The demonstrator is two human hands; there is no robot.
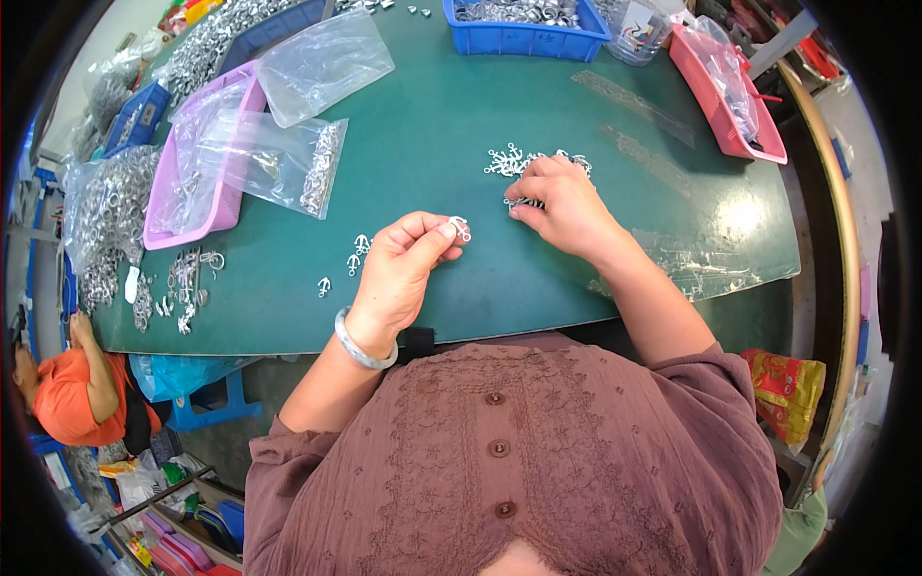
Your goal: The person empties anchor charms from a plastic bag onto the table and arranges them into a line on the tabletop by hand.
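Note:
Between thumb and forefinger, my left hand [403, 257] pinches a small silver anchor charm [461, 228] above the green table. Several more loose anchor charms [354, 264] lie on the table left of that hand. My right hand [567, 204] is bent down over a heap of the same charms [509, 160], farther off and to the right. Its thumb and fingers close around charms at the heap's near edge; how many they grip is hidden. The heap shows on both sides of the hand.
At left stand a purple basket [227, 206] with plastic bags, a bag of charms [322, 173] and ring-shaped metal pieces [110, 206]. A blue tray of metal parts [528, 38] stands at the back, a pink basket [711, 91] at right. A person in orange [82, 394] sits at left.

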